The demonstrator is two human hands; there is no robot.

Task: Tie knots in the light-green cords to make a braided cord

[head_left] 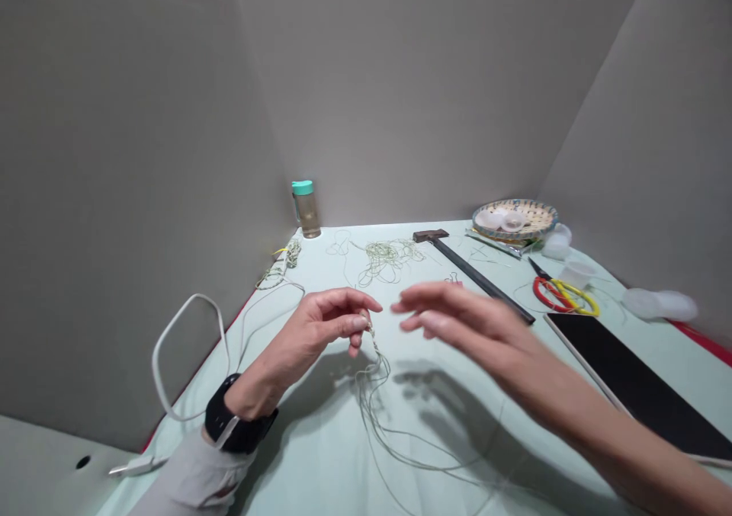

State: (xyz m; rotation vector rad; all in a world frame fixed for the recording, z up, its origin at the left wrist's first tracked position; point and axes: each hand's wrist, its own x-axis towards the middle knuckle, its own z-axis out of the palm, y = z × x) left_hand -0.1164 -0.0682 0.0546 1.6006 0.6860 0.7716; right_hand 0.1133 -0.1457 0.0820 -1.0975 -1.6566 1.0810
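My left hand (335, 319) pinches the knotted end of a bundle of thin green cords (374, 341) between thumb and fingers, raised above the table. From that pinch the loose strands hang down and spread over the cloth toward the near edge. My right hand (451, 314) hovers just to the right, slightly blurred, its fingers apart and nothing visible between them. A gap separates the two hands. Farther back lies a loose tangle of the same green cord (386, 257).
A hammer (466, 268), scissors (563, 291) and a black tablet (634, 379) lie on the right. Behind them sits a woven basket (534, 215) with clear plastic pieces. A bottle (309, 211) stands at the back left; a white cable (157, 363) loops over the left edge. Grey walls surround the table.
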